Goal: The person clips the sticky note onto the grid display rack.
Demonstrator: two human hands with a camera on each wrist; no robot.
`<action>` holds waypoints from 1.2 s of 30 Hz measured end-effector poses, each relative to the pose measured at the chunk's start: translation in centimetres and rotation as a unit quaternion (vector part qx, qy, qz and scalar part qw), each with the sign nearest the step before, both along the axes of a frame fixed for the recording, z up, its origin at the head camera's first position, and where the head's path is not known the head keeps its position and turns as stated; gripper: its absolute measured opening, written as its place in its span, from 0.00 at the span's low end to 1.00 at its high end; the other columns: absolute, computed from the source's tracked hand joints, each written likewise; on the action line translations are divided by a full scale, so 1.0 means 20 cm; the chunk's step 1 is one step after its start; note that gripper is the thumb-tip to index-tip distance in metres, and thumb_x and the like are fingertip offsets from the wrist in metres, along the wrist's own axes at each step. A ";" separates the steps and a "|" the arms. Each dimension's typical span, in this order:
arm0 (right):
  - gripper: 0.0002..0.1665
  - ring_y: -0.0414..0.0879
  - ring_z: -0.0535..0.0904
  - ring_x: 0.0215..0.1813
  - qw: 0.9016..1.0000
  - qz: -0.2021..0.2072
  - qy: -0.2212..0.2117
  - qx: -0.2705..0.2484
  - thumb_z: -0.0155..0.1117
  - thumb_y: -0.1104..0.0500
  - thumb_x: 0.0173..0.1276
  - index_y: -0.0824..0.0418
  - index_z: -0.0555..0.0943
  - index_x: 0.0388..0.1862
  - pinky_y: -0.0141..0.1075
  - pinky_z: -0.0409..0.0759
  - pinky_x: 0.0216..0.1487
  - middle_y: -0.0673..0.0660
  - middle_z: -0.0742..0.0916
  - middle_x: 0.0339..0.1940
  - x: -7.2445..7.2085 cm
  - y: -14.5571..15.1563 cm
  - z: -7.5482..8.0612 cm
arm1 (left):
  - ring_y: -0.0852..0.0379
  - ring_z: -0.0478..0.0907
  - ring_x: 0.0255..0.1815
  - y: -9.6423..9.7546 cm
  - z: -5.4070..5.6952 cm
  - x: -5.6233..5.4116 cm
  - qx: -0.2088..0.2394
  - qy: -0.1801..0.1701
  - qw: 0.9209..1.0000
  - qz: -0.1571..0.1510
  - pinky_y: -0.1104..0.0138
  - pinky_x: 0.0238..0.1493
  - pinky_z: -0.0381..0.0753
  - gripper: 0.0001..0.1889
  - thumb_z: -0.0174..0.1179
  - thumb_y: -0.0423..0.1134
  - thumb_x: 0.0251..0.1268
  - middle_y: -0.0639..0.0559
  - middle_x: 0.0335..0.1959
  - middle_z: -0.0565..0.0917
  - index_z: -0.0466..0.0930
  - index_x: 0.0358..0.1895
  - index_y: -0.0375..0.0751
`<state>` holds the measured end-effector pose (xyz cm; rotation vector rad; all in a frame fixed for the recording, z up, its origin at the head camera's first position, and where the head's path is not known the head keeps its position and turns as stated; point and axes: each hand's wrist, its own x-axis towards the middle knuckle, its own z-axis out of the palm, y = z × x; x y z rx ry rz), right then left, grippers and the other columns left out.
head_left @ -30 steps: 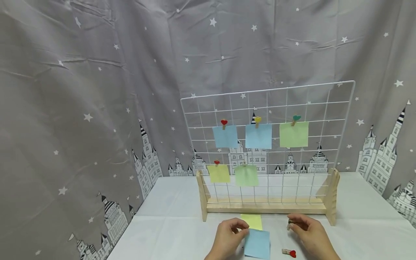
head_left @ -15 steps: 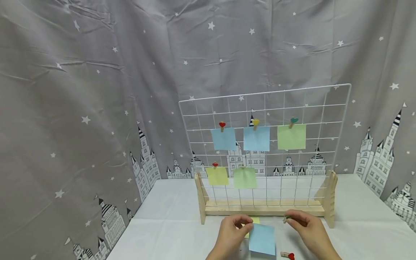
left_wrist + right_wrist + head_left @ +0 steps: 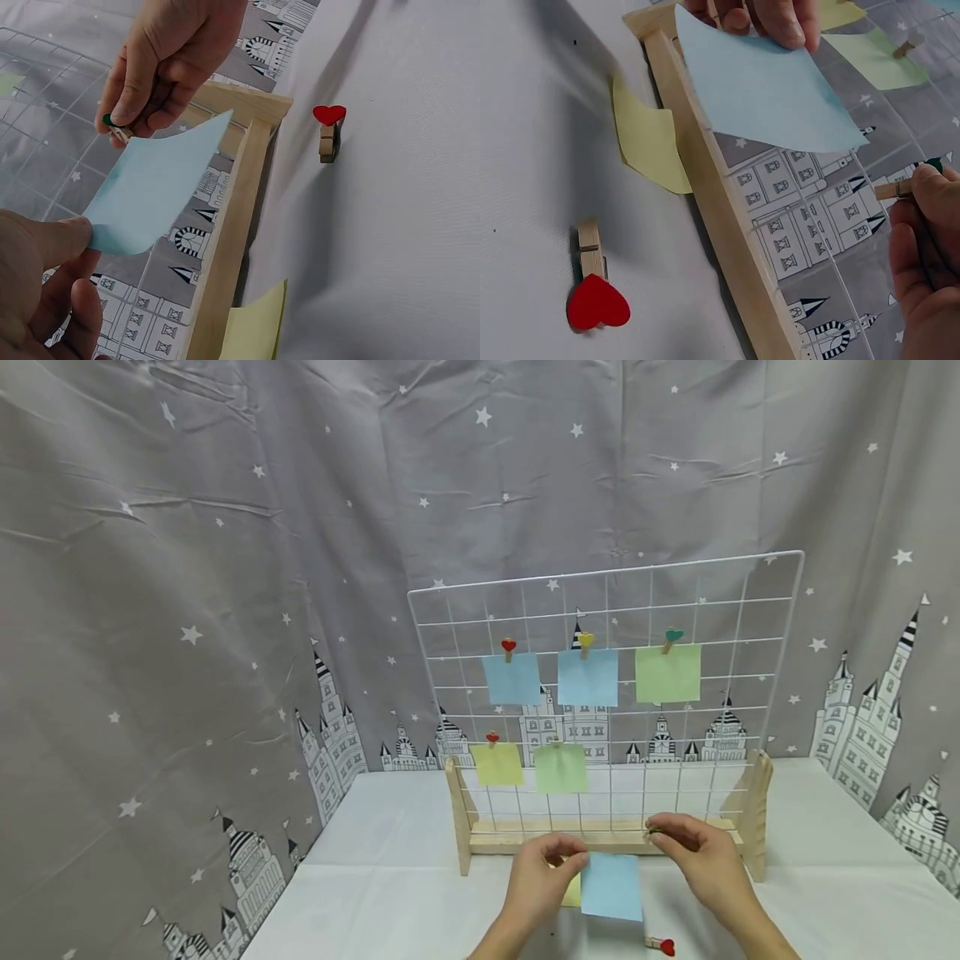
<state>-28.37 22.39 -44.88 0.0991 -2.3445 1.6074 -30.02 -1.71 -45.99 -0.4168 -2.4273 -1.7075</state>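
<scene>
A blue paper note (image 3: 611, 887) is pinched at its upper left corner by my left hand (image 3: 542, 881), lifted above the table. My right hand (image 3: 697, 860) pinches a small wooden clothespin (image 3: 895, 190) with a green end, a short way to the right of the note. On the table below lies another clothespin (image 3: 660, 946) with a red heart (image 3: 598, 302). A yellow note (image 3: 651, 142), partly hidden behind the blue one in the head view, leans by the stand's wooden base (image 3: 525, 841).
Behind my hands stands a white wire grid (image 3: 682, 727) in a wooden stand. Clothespins fix blue, green and yellow notes to it, among them a green note (image 3: 667, 673) and a yellow note (image 3: 498, 765). A grey curtain (image 3: 225, 568) hangs behind.
My left hand has raised the blue note off the table and moved it up and slightly right. My right hand has moved up toward the grid with its clothespin.
</scene>
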 end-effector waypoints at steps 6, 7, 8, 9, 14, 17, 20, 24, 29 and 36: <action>0.17 0.27 0.84 0.47 0.999 -0.001 0.027 -0.021 0.70 0.59 0.71 0.63 0.86 0.56 0.22 0.82 0.46 0.59 0.91 0.52 -0.01 -0.02 0.03 | 0.69 0.78 0.33 0.02 0.04 -0.02 0.011 0.003 1.000 0.007 0.73 0.39 0.77 0.02 0.73 0.37 0.61 0.61 0.33 0.90 0.91 0.37 0.46; 0.17 0.26 0.84 0.47 0.999 -0.001 0.032 -0.025 0.69 0.60 0.72 0.63 0.85 0.57 0.22 0.82 0.47 0.60 0.91 0.52 -0.01 -0.03 0.04 | 0.68 0.78 0.33 0.02 0.05 -0.03 0.014 0.003 1.000 0.007 0.73 0.39 0.77 0.03 0.73 0.37 0.62 0.60 0.33 0.90 0.91 0.37 0.46; 0.17 0.25 0.84 0.47 0.999 -0.003 0.038 -0.026 0.69 0.60 0.72 0.64 0.85 0.58 0.21 0.82 0.47 0.60 0.90 0.53 -0.01 -0.03 0.05 | 0.68 0.78 0.34 0.03 0.05 -0.03 0.017 0.002 1.000 0.008 0.73 0.39 0.77 0.02 0.73 0.37 0.62 0.60 0.33 0.90 0.91 0.37 0.46; 0.18 0.25 0.83 0.48 0.999 -0.004 0.043 -0.027 0.69 0.61 0.72 0.64 0.85 0.58 0.21 0.82 0.47 0.61 0.90 0.53 -0.01 -0.03 0.06 | 0.67 0.78 0.34 0.03 0.06 -0.03 0.020 0.000 1.000 0.010 0.73 0.39 0.77 0.02 0.73 0.37 0.62 0.60 0.33 0.90 0.91 0.36 0.46; 0.17 0.22 0.82 0.47 0.997 -0.021 0.062 -0.027 0.68 0.61 0.73 0.64 0.85 0.59 0.19 0.81 0.47 0.62 0.90 0.54 -0.03 -0.03 0.10 | 0.66 0.78 0.34 0.05 0.08 -0.04 0.024 -0.004 0.999 0.024 0.72 0.38 0.76 0.02 0.73 0.36 0.61 0.60 0.32 0.90 0.91 0.35 0.48; 0.17 0.23 0.83 0.46 0.997 -0.034 0.063 -0.035 0.69 0.59 0.72 0.63 0.85 0.58 0.20 0.81 0.46 0.57 0.91 0.51 -0.04 -0.04 0.11 | 0.65 0.77 0.32 0.06 0.09 -0.05 0.025 -0.005 0.999 0.031 0.72 0.37 0.76 0.02 0.73 0.36 0.61 0.60 0.32 0.90 0.91 0.35 0.48; 0.17 0.24 0.83 0.45 0.996 -0.042 0.063 -0.054 0.70 0.60 0.71 0.64 0.86 0.57 0.21 0.82 0.47 0.48 0.92 0.47 -0.05 -0.04 0.12 | 0.64 0.76 0.31 0.07 0.09 -0.05 0.030 -0.005 0.999 0.039 0.72 0.36 0.74 0.02 0.74 0.37 0.60 0.60 0.31 0.89 0.91 0.35 0.48; 0.16 0.23 0.83 0.43 0.993 -0.057 0.073 -0.074 0.71 0.61 0.70 0.65 0.86 0.55 0.20 0.81 0.46 0.36 0.90 0.41 -0.05 -0.05 0.14 | 0.65 0.75 0.29 0.08 0.10 -0.05 0.037 -0.003 0.998 0.047 0.73 0.34 0.73 0.02 0.74 0.37 0.60 0.60 0.32 0.90 0.92 0.35 0.48; 0.16 0.23 0.83 0.43 0.992 -0.064 0.077 -0.075 0.71 0.60 0.70 0.64 0.86 0.55 0.20 0.81 0.46 0.36 0.90 0.41 -0.05 -0.05 0.17 | 0.66 0.74 0.27 0.10 0.13 -0.06 0.043 0.009 0.998 0.052 0.74 0.33 0.73 0.02 0.73 0.37 0.61 0.60 0.33 0.90 0.92 0.35 0.48; 0.17 0.22 0.83 0.44 0.992 -0.065 0.083 -0.073 0.71 0.61 0.71 0.63 0.86 0.56 0.19 0.81 0.47 0.38 0.90 0.44 -0.07 -0.06 0.19 | 0.65 0.74 0.28 0.13 0.18 -0.07 0.041 0.017 0.998 0.055 0.74 0.33 0.72 0.02 0.73 0.38 0.61 0.62 0.33 0.89 0.92 0.36 0.49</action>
